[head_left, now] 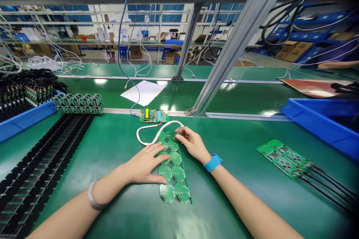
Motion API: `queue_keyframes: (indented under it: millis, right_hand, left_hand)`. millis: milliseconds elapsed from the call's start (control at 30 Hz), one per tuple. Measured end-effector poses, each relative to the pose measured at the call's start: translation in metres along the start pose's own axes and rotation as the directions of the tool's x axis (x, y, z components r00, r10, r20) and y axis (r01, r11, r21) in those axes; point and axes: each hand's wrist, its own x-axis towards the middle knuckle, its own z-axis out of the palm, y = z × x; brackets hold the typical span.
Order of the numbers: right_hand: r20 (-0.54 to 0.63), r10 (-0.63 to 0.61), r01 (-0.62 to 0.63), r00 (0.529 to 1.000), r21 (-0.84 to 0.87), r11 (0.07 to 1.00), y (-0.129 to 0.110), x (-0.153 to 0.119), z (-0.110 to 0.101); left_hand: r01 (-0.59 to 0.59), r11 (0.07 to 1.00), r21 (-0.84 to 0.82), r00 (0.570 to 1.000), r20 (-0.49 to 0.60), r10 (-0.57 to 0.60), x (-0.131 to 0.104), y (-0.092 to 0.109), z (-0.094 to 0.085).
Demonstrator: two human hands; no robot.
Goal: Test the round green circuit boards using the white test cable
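Note:
A panel of round green circuit boards (175,174) lies on the green table in front of me. My left hand (146,162) rests on its left side, fingers spread, palm down. At the panel's far right corner, my right hand (193,142) pinches a small brownish probe piece (180,132) against the boards. A white cable (142,128) loops from that piece to a green test board (153,115) with a lit yellow-green display, just beyond the panel. The tip of the piece is hidden by my fingers.
Black strips (58,149) and stacked round boards (78,103) are at the left, beside a blue tray (28,116) of wired boards. At the right lie a wired green board (284,158) and a blue bin (322,127). A metal post (232,44) slants beyond my right hand.

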Motion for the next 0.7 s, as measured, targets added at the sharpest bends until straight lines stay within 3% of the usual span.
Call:
queue_keyframes:
  millis: [400, 700]
  right_hand:
    - [0.022, -0.035, 0.036, 0.999, -0.041, 0.999, 0.0021, 0.0005, -0.0016]
    - [0.063, -0.074, 0.084, 0.995, -0.169, 0.982, -0.0053, -0.0002, -0.0019]
  left_hand:
    - [0.003, 1.0, 0.008, 1.0, 0.003, -0.003, 0.0007, -0.0002, -0.0014]
    - [0.008, 0.999, 0.047, 0.999, 0.034, -0.009, -0.0004, 0.0006, 0.0006]
